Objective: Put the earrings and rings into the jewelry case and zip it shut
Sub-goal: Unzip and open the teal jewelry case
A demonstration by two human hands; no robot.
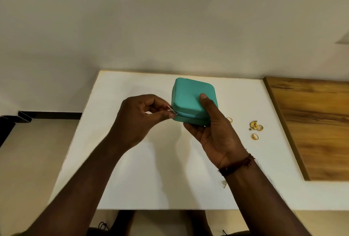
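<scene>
- Head view: the fingers (166, 115) of my left hand (139, 114) pinched the zipper pull (171, 110) at the near-left corner of the jewelry case (190, 94). My right hand (211, 131) gripped the case, thumb on the lid, and held it tilted off the table (132, 169).
- Head view: the rings (255, 136) and earrings (255, 125) lay loose on the table to the right, outside the case. A jerk on the pull could have twisted the case from my grip, and my right forearm might have swept a small pale piece (224, 184) off the table.
</scene>
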